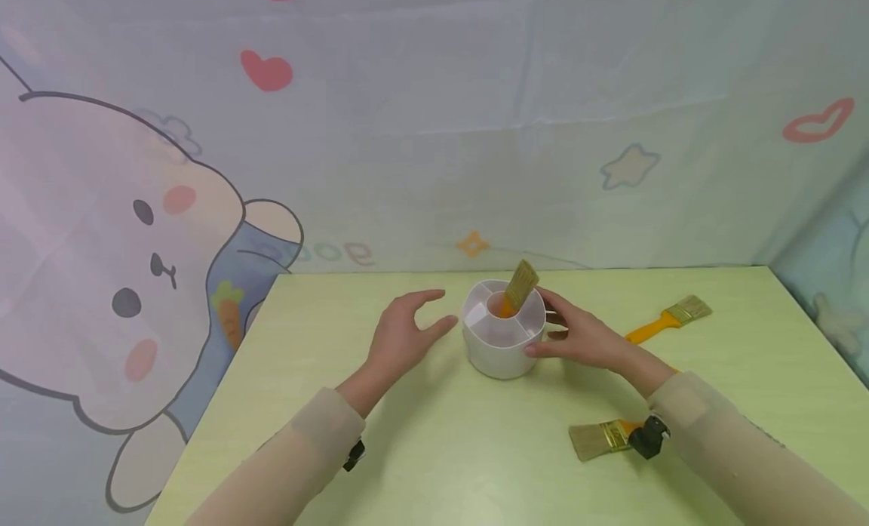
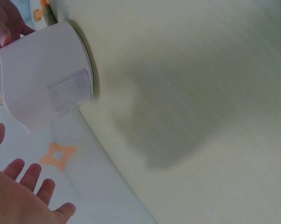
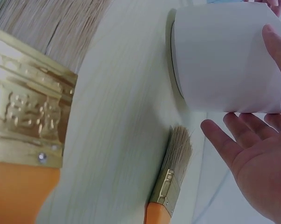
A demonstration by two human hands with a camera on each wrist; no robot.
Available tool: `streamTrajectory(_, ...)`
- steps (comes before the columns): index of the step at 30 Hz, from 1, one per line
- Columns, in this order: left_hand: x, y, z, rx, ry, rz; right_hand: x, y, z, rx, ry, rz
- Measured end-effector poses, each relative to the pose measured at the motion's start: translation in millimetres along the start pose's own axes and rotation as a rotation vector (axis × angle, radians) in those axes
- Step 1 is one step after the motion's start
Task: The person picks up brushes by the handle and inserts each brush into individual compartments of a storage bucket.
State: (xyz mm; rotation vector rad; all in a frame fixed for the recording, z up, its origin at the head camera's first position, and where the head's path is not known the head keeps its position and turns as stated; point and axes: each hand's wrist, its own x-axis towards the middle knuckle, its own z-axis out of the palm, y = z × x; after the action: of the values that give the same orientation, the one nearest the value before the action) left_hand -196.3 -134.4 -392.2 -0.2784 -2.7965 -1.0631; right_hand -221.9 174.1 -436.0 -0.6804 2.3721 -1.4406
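Note:
A white round organizer [image 1: 503, 358] with divided compartments stands on the table. One paintbrush [image 1: 520, 286] leans in its centre compartment, bristles up. My right hand [image 1: 577, 333] holds the organizer's right side, thumb in front and fingers toward the back; the right wrist view shows its fingertips at the wall. To the left, my left hand [image 1: 400, 333] is held apart from the organizer, thumb and fingers spread with nothing between them. In the left wrist view its fingers [image 2: 30, 177] are loosely extended below the white wall [image 2: 37, 74].
A paintbrush [image 1: 668, 320] with an orange handle lies at the back right. Closer to me, a wider paintbrush [image 1: 597, 439] lies partly under my right wrist. Behind the pale green table [image 1: 434, 466] hangs a printed cloth [image 1: 434, 171].

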Motion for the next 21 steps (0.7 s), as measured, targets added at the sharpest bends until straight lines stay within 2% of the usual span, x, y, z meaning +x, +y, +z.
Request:
streamTrajectory(13,-5.7,-4.7,-4.7,0.005,-0.041,0.001,-8.1,-0.2,-15.3,-0.076,-0.006,0.009)
streamTrajectory(21,-8.2,-8.2,-6.0,-0.006,-0.076,-0.013,-19.3,0.1,-26.3,-0.087,-0.007,0.054)
